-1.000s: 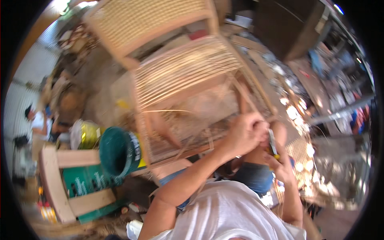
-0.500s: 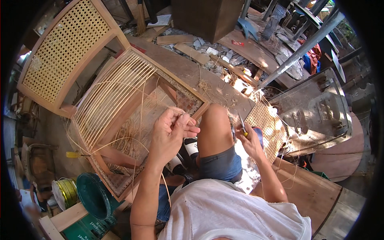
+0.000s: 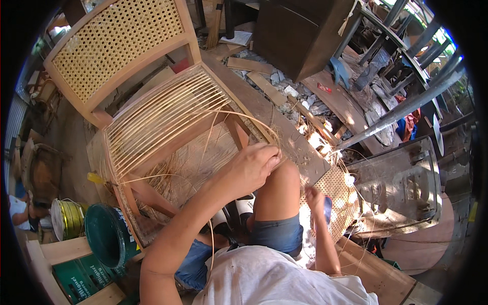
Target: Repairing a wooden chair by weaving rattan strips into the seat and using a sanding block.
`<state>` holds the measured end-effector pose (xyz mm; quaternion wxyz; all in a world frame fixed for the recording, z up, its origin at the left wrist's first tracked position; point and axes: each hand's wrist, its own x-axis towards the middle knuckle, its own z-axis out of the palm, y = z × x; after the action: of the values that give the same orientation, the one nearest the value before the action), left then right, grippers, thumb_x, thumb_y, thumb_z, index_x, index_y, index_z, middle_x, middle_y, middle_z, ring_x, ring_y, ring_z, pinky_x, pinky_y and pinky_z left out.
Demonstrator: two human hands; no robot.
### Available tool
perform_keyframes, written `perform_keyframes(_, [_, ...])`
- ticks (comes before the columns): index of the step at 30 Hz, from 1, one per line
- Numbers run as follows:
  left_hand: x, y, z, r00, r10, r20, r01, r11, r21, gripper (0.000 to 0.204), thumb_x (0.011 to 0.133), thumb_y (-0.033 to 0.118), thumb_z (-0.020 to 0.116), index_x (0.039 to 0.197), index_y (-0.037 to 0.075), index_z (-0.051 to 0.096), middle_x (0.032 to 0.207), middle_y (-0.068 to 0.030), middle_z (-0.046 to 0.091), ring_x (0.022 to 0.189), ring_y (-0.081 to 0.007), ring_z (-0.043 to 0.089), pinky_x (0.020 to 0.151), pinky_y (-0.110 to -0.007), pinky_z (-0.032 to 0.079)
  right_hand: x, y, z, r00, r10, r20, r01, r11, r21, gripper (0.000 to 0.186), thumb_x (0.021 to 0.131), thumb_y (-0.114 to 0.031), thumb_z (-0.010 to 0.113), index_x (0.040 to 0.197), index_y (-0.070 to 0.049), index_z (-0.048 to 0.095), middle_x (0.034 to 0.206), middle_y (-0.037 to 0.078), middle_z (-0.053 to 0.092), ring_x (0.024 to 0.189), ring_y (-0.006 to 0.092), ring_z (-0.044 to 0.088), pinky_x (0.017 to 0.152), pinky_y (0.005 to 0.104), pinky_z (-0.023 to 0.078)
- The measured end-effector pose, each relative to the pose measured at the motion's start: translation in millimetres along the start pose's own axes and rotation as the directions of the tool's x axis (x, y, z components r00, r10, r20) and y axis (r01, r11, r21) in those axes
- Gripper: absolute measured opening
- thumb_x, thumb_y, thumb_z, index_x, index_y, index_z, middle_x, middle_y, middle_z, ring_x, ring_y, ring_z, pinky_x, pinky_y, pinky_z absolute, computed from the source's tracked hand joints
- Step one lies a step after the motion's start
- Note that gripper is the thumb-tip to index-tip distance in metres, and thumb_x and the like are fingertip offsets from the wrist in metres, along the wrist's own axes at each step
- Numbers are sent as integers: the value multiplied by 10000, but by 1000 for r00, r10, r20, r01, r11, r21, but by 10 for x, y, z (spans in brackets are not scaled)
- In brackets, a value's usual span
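The wooden chair [image 3: 192,49] has a woven cane back and a seat frame part-strung with parallel cane strands [image 3: 168,119]. My left hand [image 3: 256,165] is closed by the seat's near right corner, its fingers pinching a cane strand [image 3: 244,114]. That strand arcs from the strung part of the seat to my fingers. Beyond my right knee, my right hand [image 3: 314,201] is curled and somewhat blurred. What it holds, if anything, is hidden. A yellow-handled tool [image 3: 95,177] sticks out at the seat frame's left side.
A green bucket [image 3: 104,236] and a yellow-wrapped roll [image 3: 71,218] stand at lower left. A sheet of woven cane [image 3: 335,201] lies at my right, beside a wooden panel [image 3: 373,269]. A metal pole [image 3: 401,104] slants across the right. Wood scraps [image 3: 267,87] litter the far floor.
My left hand has moved right and slightly down with the cane strand, which now arcs over the seat. My right hand has lowered; the pointed, yellow-handled tool in it no longer shows. The view has shifted.
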<state>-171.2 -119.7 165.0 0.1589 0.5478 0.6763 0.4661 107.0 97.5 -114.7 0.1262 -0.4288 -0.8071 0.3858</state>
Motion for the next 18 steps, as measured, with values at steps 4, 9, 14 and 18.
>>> perform_keyframes(4, [126, -83, -187, 989, 151, -4, -147, 967, 210, 129, 963, 57, 553, 1011, -34, 631, 882, -206, 640, 783, -381, 655, 743, -429, 539, 140, -2374, -685, 901, -416, -123, 426, 799, 425, 307, 978, -167, 657, 1211, 33, 656, 931, 38, 681, 793, 112, 608, 680, 284, 487])
perform_keyframes(9, [35, -224, -654, 983, 125, -133, -90, 966, 242, 159, 937, 74, 586, 1018, -49, 646, 998, -251, 648, 911, -428, 651, 796, -495, 524, 282, -4110, -463, 514, -858, 11, 851, 512, 118, 189, 879, -93, 698, 1044, -1, 684, 818, 150, 606, 743, 290, 653, 655, 372, 505])
perform_keyframes(14, [-397, -358, -911, 900, -207, -383, 255, 964, 76, 280, 912, 258, 701, 1068, 26, 679, 883, -184, 638, 754, -302, 659, 707, -373, 518, 426, -4499, -102, 431, -901, -58, 896, 420, 142, 91, 881, -71, 680, 944, -5, 689, 809, 165, 635, 737, 329, 652, 656, 389, 511])
perform_keyframes(18, [-860, -411, -977, 734, -666, -132, 662, 745, -81, 268, 968, 206, 686, 1100, -27, 686, 825, -4, 643, 764, -100, 614, 739, -257, 529, 553, -4593, -45, 524, -839, -148, 846, 492, 206, 82, 884, -49, 675, 946, 1, 692, 805, 169, 661, 732, 334, 662, 657, 390, 515])
